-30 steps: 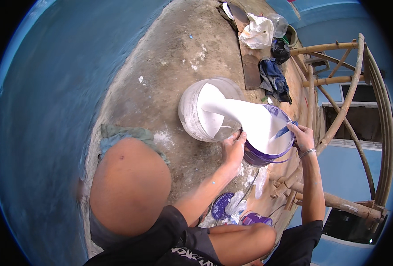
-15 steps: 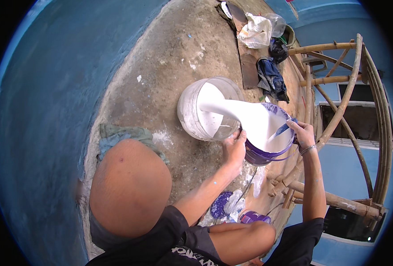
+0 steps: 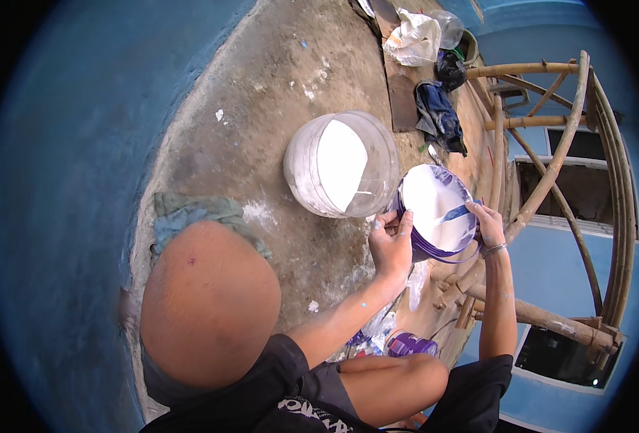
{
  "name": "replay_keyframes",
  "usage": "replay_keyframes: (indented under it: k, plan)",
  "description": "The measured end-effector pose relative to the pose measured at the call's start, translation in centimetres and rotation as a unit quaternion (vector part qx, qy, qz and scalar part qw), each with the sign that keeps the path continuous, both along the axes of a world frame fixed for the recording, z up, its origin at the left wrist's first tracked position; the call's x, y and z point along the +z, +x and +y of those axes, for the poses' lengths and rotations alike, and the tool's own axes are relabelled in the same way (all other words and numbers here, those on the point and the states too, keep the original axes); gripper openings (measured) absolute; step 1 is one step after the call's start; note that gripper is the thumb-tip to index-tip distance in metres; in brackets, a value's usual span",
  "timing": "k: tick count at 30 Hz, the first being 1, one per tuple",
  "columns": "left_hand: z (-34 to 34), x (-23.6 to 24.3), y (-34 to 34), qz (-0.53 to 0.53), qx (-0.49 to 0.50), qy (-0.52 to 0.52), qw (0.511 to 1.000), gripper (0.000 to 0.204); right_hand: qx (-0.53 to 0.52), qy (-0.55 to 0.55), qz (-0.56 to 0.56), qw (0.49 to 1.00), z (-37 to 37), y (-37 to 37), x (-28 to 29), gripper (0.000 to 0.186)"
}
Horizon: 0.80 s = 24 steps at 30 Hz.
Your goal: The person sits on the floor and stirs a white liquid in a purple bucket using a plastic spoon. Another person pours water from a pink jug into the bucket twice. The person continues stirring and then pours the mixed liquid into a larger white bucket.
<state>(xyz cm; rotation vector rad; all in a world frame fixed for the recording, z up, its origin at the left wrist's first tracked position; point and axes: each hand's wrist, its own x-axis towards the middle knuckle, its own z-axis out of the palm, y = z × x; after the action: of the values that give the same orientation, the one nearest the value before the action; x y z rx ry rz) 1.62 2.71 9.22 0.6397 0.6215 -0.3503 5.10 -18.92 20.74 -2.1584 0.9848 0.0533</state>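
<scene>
A round clear plastic tub (image 3: 299, 172) with white paint inside sits on the floor ahead of me. To its right is a purple paint bucket (image 3: 426, 252), tilted, with white paint (image 3: 427, 198) coating its inside. My left hand (image 3: 393, 242) grips the bucket's near left edge, thumb on the rim. On the opposite side, my right hand (image 3: 489, 225) holds the rim, its fingers also at the end of a flat blue tool (image 3: 455, 211) lying in the bucket. The tool's exact kind cannot be made out. No paint runs between the two containers.
A green-grey cloth (image 3: 204, 213) lies beside my left knee (image 3: 211, 303), near the blue wall (image 3: 67, 202). Another purple container (image 3: 412, 344) stands by my right leg. Bamboo scaffolding (image 3: 561, 159) rises at the right. Dark blue cloth (image 3: 438, 119) and a white sack (image 3: 414, 40) lie farther off.
The thick stream of white paint from the bucket into the tub has stopped. Both hands have drawn the bucket slightly away from the tub, and its tilt has lessened.
</scene>
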Motion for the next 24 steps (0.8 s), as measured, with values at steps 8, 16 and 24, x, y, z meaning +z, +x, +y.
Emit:
replay_keyframes:
  k: [8, 16, 24]
  plan:
    - [-1.7, -1.2, -2.8, -0.091, -0.005, 0.149, 0.985, 0.043, -0.03, 0.082, -0.077, 0.993, -1.6, -4.6, -4.6, 0.025]
    - [-3.0, -4.1, -6.2, -0.187, -0.067, 0.183, 0.963, 0.045, -0.08, 0.27, -0.176, 0.943, -1.6, -11.6, -10.6, 0.026]
    - [-4.4, -8.2, -10.4, -0.136, -0.13, 0.1, 0.977, 0.045, -0.084, 0.213, -0.143, 0.963, -6.5, -17.2, -15.0, 0.021]
